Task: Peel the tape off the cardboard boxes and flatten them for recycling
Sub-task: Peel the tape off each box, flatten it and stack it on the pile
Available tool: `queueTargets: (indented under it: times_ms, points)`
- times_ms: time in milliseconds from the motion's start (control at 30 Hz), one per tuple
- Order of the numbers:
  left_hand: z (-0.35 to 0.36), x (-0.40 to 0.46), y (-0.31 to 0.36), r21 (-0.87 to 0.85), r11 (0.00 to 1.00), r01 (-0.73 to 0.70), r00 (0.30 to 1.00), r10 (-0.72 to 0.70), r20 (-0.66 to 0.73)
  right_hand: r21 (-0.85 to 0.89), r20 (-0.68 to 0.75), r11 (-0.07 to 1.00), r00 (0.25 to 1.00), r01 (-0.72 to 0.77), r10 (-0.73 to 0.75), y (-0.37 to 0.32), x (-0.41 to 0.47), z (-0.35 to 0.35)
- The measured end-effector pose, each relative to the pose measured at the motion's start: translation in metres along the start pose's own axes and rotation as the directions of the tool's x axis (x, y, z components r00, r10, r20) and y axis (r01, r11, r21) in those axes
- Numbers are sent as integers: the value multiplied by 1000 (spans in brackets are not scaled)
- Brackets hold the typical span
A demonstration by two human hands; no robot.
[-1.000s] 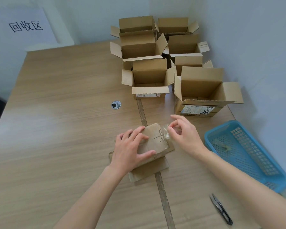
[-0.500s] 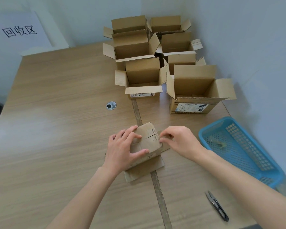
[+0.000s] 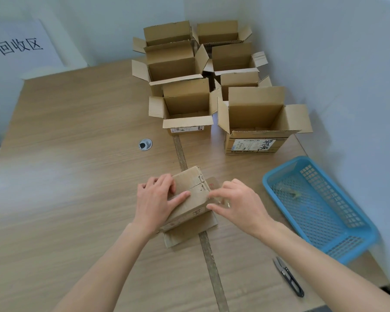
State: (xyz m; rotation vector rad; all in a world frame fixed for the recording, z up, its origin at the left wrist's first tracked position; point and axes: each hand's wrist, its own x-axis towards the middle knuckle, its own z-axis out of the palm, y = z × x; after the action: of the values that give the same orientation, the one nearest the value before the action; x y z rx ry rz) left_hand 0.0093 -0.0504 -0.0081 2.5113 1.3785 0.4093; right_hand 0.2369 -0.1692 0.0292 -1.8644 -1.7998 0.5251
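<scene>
A small closed cardboard box (image 3: 194,194) lies tilted on a flat piece of cardboard (image 3: 189,233) in the middle of the wooden table (image 3: 77,176). My left hand (image 3: 154,201) holds the box from its left side, with bent fingers and thumb on its top face. At the box's right edge, my right hand (image 3: 239,203) pinches a strip of clear tape (image 3: 223,202) between thumb and fingers. How much of the tape still sticks to the box is hard to make out.
Several open cardboard boxes (image 3: 254,118) stand at the back right against the wall. On the right sits a blue mesh basket (image 3: 358,242) holding tape scraps (image 3: 291,192). Black snips (image 3: 288,276) lie near the front edge. A cable grommet (image 3: 145,144) is left of centre.
My right hand came down from above the box's far right corner to its right edge, keeping the clear tape. My left hand stayed on the box.
</scene>
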Motion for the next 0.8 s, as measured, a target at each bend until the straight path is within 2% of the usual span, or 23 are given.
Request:
queueTargets:
  times_ms: [100, 200, 300, 400, 533, 800]
  points:
    - [-1, 0, 0, -3, 1000, 5, 1000, -5, 13, -55, -105, 997, 993, 51, -57, -2, -15, 10]
    - [-2, 0, 1, -13, 1000, 13, 1000, -13, 11, -66, -75, 997, 996, 49, -54, 5, -27, 9]
    - [-2, 0, 1, -10, 1000, 17, 1000, -16, 15, 10, -84, 1000, 996, -17, 18, 13, -29, 3]
    - [-2, -2, 2, -17, 1000, 19, 1000, -19, 17, 121, -117, 993, 993, -20, 34, 18, -23, 3]
    - [-3, -4, 4, -45, 999, 27, 999, -25, 35, 151, -16, 985, 996, -81, 84, 26, -19, 3]
    - [-5, -3, 5, -63, 998, 28, 999, -25, 48, 2, 41, 957, 956, -289, 289, 86, -38, -29]
